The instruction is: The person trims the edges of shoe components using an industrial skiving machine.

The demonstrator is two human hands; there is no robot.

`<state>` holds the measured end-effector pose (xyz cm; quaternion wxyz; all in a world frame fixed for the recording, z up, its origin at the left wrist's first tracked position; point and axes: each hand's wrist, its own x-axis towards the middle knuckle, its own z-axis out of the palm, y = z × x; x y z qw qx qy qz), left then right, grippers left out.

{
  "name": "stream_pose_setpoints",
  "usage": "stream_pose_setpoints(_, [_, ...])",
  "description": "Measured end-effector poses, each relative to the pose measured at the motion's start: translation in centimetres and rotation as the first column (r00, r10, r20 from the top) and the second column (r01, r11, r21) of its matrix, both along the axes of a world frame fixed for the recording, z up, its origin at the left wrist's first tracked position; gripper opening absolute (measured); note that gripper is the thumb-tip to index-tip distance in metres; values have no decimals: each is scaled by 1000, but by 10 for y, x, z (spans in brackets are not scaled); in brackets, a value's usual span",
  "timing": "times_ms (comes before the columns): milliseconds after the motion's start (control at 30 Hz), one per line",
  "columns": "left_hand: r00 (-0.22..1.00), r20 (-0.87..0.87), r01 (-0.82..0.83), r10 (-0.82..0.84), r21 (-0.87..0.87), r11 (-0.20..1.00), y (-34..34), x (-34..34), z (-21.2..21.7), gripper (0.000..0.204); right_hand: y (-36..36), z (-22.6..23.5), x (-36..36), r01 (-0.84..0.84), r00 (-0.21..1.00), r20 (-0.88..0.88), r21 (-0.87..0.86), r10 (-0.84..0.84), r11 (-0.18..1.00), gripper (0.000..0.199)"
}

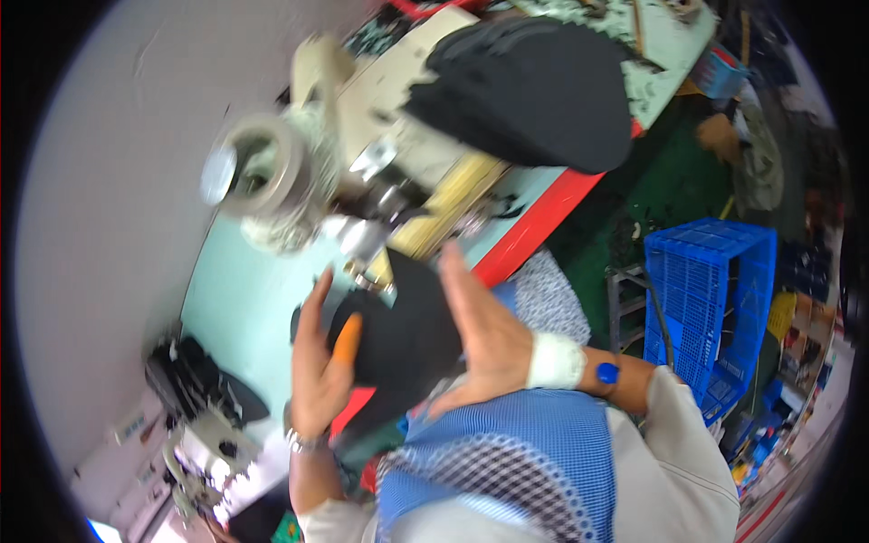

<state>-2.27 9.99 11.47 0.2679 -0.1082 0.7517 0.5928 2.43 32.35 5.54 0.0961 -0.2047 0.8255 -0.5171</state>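
My left hand [319, 376], with an orange cover on one finger, has its fingers stretched along the left side of a dark sheet piece [407, 339]. My right hand [489, 339] lies at the piece's right side, its fingers straight and thumb spread. Both palms seem to rest against the piece without gripping it; motion smears the picture. Just beyond the fingertips are the shiny metal parts of a cream bench machine [267, 167]. A thick fanned stack of similar dark pieces [543, 90] lies on the machine's far right side.
The pale green table [244, 290] has a red front edge [534, 226]. Blue plastic crates [688, 299] stand on the green floor at right, beside a dark stool-like frame [625, 303]. A black bag-like object [195, 376] and another machine [213, 443] are at lower left.
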Motion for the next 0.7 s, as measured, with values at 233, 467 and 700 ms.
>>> stream_pose_setpoints(233, [960, 253, -12, -124, 476, 879, 21, -21, 0, 40, 33, 21, -6, 164, 805, 583, -391, 106, 906, 54])
stream_pose_setpoints(467, [856, 380, 425, -350, -133, 895, -11, -64, -59, 38, 47, -24, -63, 463, 641, 736, -144, -217, 875, 27])
stream_pose_setpoints(700, [897, 231, 433, -378, -276, 858, 18, -80, -56, 39, 30, -18, -28, 467, 641, 751, -219, -157, 857, 24])
